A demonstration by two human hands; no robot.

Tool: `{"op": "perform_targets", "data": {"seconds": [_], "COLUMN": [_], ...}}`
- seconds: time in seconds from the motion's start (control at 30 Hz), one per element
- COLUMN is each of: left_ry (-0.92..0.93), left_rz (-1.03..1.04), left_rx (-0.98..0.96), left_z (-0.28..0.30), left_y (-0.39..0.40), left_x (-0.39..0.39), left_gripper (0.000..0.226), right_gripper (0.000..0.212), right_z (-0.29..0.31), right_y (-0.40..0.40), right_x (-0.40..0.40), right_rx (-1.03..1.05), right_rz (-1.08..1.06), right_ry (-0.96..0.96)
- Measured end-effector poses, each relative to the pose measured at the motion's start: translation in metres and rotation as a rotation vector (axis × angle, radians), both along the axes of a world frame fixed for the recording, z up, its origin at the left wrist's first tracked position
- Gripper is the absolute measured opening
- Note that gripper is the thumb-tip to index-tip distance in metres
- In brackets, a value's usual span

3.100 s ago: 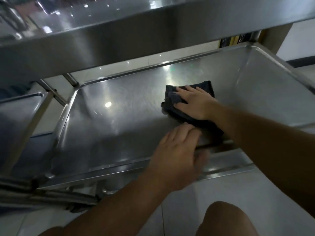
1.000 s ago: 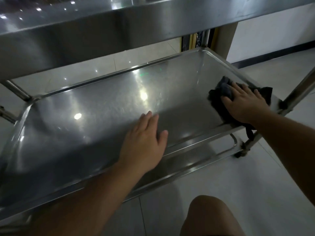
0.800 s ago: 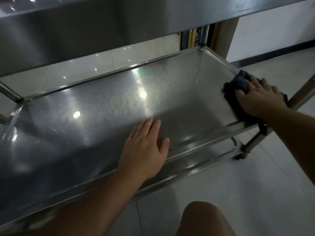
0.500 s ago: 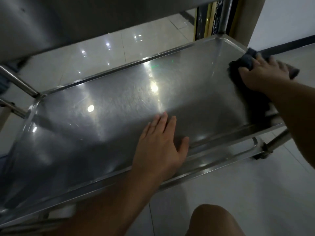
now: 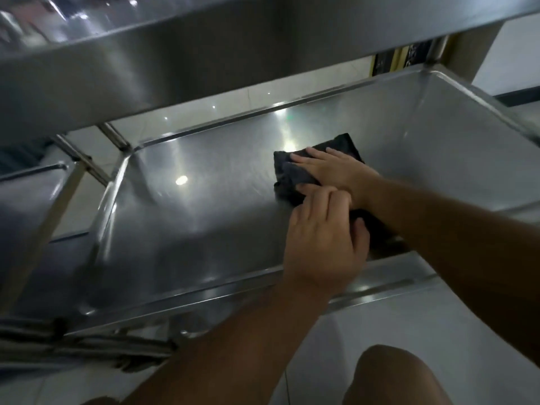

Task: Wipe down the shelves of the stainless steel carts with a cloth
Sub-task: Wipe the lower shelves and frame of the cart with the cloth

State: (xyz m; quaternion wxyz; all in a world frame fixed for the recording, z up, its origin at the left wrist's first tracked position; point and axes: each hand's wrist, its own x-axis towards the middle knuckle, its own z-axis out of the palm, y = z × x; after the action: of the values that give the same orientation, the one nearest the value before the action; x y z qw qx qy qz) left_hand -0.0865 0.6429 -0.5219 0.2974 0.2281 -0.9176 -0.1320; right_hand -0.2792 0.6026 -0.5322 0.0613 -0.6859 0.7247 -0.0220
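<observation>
Here the dark grey folded cloth [image 5: 295, 176] lies on the flat floor of the lower stainless steel tray shelf [image 5: 204, 217], right of its middle and nearer the front rim than the back one. The right hand [image 5: 333, 171] lies on top of the cloth with fingers straight and spread, palm down, pressing it flat against the metal. The left hand [image 5: 321, 241] sits just in front of it, at the shelf's near rim, its fingers loosely bent with the tips touching the cloth's near edge and the right wrist; whether it pinches the cloth I cannot tell. Above, the brushed underside and lip of the upper steel shelf [image 5: 204, 54] crosses the view. A second steel cart shelf [image 5: 26, 200] stands just to the left. A bare knee [image 5: 391, 375] shows at the bottom, over the pale glossy tiled floor [image 5: 423, 325].
</observation>
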Motion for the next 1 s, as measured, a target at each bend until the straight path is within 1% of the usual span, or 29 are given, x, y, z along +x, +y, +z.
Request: {"op": "perform_targets", "data": {"seconds": [0.03, 0.07, 0.17, 0.27, 0.33, 0.4, 0.47, 0.53, 0.6, 0.7, 0.8, 0.9, 1.0], "left_ry": [0.033, 0.021, -0.137, -0.216, -0.274, -0.350, -0.455, -0.523, -0.521, -0.464, -0.431, -0.421, -0.421], "left_rz": [-0.004, 0.002, 0.074, 0.209, 0.331, 0.410, 0.442, 0.445, 0.450, 0.454, 0.423, 0.389, 0.397], "left_rx": [0.044, 0.080, 0.125, 0.153, 0.149, 0.151, 0.156, 0.172, 0.174, 0.136, 0.140, 0.162, 0.164], "left_z": [0.003, 0.005, 0.007, 0.009, 0.009, 0.008, 0.005, 0.003, -0.002, -0.005, -0.007, -0.008, -0.008], "left_y": [-0.002, -0.006, -0.033, -0.074, -0.105, -0.134, -0.156, -0.166, -0.165, -0.164, -0.164, -0.166, -0.165], "left_x": [0.004, 0.010, 0.043, 0.104, 0.153, 0.200, 0.240, 0.265, 0.273, 0.272, 0.276, 0.280, 0.280], "left_gripper": [0.020, 0.020, 0.024, 0.024, 0.027, 0.032, 0.040, 0.050, 0.055, 0.052, 0.054, 0.057, 0.055], "right_gripper": [0.071, 0.071, 0.073, 0.077, 0.077, 0.078, 0.078, 0.077, 0.079, 0.094, 0.105, 0.107, 0.111], "right_z": [-0.001, -0.002, 0.001, 0.004, 0.005, 0.005, 0.004, 0.003, 0.004, 0.008, 0.011, 0.015, 0.018], "right_y": [0.001, 0.003, 0.003, -0.002, -0.008, -0.016, -0.024, -0.029, -0.030, -0.027, -0.016, -0.006, 0.001], "right_x": [0.001, 0.004, 0.030, 0.070, 0.096, 0.123, 0.148, 0.169, 0.185, 0.211, 0.237, 0.249, 0.250], "right_rx": [-0.005, -0.012, -0.049, -0.058, -0.029, -0.015, -0.019, -0.020, -0.013, 0.017, 0.055, 0.051, 0.075], "right_rz": [-0.011, -0.038, -0.188, -0.283, -0.279, -0.258, -0.244, -0.227, -0.192, -0.112, -0.022, 0.028, 0.074], "right_ry": [0.006, 0.005, -0.052, -0.081, -0.096, -0.096, -0.095, -0.091, -0.083, -0.110, -0.130, -0.115, -0.065]}}
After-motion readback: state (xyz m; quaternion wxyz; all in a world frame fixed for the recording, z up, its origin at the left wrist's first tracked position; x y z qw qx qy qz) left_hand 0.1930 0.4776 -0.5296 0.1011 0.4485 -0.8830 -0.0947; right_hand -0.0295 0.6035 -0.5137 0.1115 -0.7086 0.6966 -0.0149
